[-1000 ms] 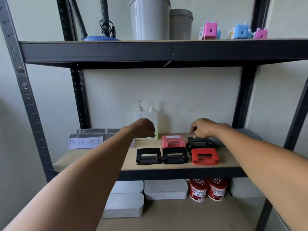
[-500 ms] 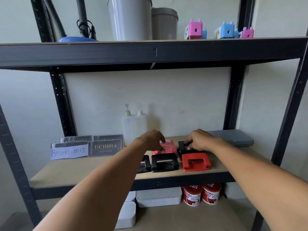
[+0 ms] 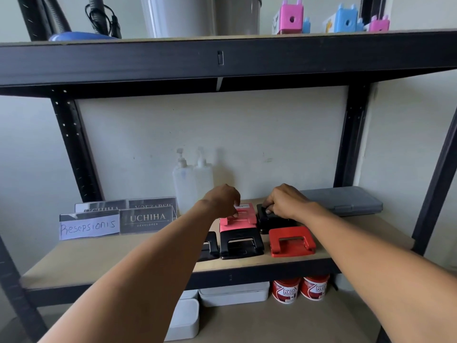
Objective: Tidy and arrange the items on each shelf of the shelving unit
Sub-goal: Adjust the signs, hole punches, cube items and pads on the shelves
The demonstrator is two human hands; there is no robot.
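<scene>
My left hand [image 3: 223, 198] sits curled over the back of the pink hole punch [image 3: 238, 217] at the centre of the frame, fingertips pinching its rear edge, while my right hand [image 3: 284, 200] is closed over the top of the rear black punch [image 3: 270, 220] just to its right; how tightly either grips I cannot tell, since my knuckles hide the contact. To square this back row well, I reckon I should slide both punches rather than lift them, keeping their sides parallel and their fronts flush against the front black punch [image 3: 241, 245] and the red punch [image 3: 291, 241]. A third black punch [image 3: 210, 245] hides partly behind my left forearm. Room is tight rightwards, where the grey case [image 3: 346, 200] lies near my right wrist, and behind, where two pump bottles [image 3: 191, 181] stand. The shelf board [image 3: 99, 253] is open lower left, before the name signs [image 3: 118, 219].
</scene>
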